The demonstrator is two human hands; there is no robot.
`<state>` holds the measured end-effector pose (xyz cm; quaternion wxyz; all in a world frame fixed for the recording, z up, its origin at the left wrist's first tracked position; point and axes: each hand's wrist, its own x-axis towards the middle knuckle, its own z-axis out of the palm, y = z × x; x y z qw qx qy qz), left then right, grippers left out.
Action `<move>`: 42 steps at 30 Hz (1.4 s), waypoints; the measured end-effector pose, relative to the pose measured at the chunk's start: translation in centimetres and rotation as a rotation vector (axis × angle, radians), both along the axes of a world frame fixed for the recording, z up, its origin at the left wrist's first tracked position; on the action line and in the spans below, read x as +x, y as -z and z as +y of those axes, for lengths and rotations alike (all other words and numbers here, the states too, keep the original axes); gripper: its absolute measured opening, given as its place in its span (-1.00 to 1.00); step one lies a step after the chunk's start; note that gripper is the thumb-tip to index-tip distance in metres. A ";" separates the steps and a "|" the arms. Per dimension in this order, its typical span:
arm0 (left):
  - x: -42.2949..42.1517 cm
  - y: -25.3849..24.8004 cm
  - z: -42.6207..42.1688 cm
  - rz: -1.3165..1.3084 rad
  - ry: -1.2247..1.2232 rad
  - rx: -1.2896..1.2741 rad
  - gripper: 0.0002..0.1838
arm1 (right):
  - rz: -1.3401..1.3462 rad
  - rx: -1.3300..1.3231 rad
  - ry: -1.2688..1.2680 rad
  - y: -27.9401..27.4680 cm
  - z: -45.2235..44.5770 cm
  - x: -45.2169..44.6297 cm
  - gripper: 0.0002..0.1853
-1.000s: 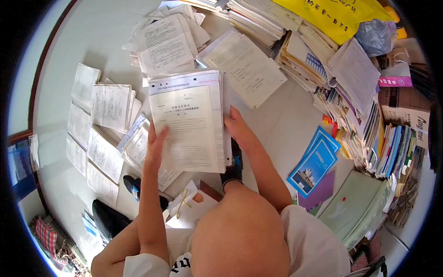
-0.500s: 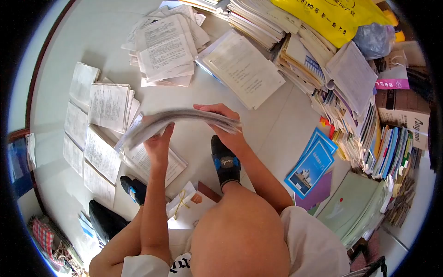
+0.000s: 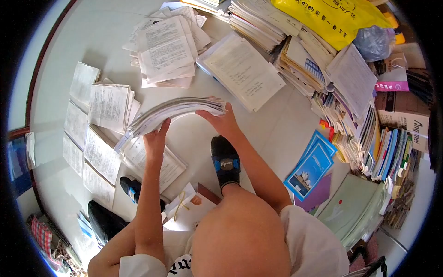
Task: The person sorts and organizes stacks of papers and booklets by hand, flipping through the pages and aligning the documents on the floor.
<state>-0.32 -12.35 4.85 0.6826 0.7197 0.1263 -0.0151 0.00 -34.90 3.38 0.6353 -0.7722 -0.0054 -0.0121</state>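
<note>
Both my hands hold a thick stack of papers [image 3: 173, 112], bowed upward in the middle, above the floor. My left hand [image 3: 156, 135] grips its near left side, thumb against the edge. At the right end, my right hand [image 3: 221, 121] clasps the stack with the thumb along the near edge and the fingers partly hidden behind. Under the stack's left end lies a printed sheet pile [image 3: 161, 166] on the floor. Left of it are rows of printed paper piles [image 3: 108, 106]. My slippered foot [image 3: 225, 159] rests just below my right hand.
Ahead lie a loose paper heap [image 3: 166, 48] and a sheet stack [image 3: 244, 71]. To the right are blue booklets [image 3: 308, 168], a green folder [image 3: 346, 203], rows of upright books [image 3: 392, 150], a yellow bag [image 3: 332, 18] and a cardboard box [image 3: 401, 108]. A white paper bag [image 3: 184, 210] sits between my legs.
The stack has moved slightly up and left and bends more, its page edges sharper. My right hand has shifted left, its thumb now along the near edge.
</note>
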 end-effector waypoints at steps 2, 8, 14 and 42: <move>0.4 -0.8 -0.5 -0.042 -0.018 0.090 -0.65 | 0.051 0.127 0.058 0.3 0.3 0.2 -0.69; 0.1 -0.4 -0.6 -0.059 -0.022 0.150 -0.63 | -0.015 0.223 0.071 -0.2 -0.1 1.1 -0.65; -1.4 4.5 0.2 -0.004 -0.041 0.231 -0.52 | 0.085 0.103 0.024 3.8 0.5 1.6 -0.60; -7.1 11.7 2.8 0.194 -0.229 0.198 -0.64 | 0.490 -0.147 0.071 6.2 -8.0 -3.9 -0.52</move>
